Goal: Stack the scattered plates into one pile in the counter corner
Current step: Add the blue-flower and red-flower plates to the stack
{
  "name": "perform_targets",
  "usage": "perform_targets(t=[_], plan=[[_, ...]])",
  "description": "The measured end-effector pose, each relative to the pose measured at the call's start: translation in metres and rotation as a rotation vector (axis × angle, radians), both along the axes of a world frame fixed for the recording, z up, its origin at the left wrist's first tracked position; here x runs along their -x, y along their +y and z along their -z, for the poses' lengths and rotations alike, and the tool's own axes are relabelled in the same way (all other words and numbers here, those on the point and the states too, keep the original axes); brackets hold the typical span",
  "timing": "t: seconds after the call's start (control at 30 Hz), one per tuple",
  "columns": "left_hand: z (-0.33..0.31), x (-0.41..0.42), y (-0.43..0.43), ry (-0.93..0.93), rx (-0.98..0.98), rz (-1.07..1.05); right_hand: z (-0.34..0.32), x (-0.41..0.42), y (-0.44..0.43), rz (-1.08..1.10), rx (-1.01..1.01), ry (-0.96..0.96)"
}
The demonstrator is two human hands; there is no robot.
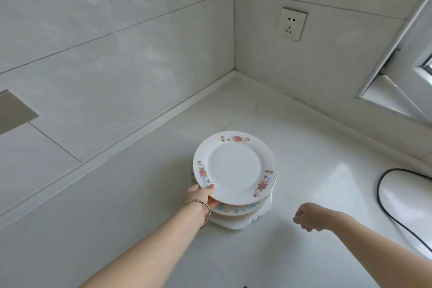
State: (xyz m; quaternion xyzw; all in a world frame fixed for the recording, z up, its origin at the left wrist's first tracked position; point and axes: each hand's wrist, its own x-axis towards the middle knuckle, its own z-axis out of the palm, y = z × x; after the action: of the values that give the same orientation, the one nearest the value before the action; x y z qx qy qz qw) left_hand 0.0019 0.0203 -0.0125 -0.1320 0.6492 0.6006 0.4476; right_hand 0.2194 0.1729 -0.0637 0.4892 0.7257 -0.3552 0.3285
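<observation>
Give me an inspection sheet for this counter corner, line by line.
Surface: white glossy counter.
Job's things: floral plate tops the plate pile, sitting offset from the plates beneath; whether it is fully set down cannot be told. No other plates in view.
Clutter: nothing seen.
Hands: left hand grips the floral plate's near rim; right hand hovers beside the pile, loosely curled, holding nothing.
Cables: black cable loops across the counter at the right.
Surroundings: tiled walls, wall socket, window frame at the right.
</observation>
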Motion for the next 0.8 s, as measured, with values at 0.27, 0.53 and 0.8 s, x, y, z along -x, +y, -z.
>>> perform_targets(t=[0.27,0.53,0.8], plan=[[0.009,0.02,-0.017,0.357,0.387,0.365,0.005,0.007,-0.003,0.01,0.002,0.02],[0.019,0.023,-0.025,0.809,0.718,0.706,0.005,0.009,-0.007,-0.004,0.003,0.018],[0.046,-0.008,-0.009,0.595,0.289,0.261,0.004,0.009,-0.014,-0.053,-0.01,-0.005]])
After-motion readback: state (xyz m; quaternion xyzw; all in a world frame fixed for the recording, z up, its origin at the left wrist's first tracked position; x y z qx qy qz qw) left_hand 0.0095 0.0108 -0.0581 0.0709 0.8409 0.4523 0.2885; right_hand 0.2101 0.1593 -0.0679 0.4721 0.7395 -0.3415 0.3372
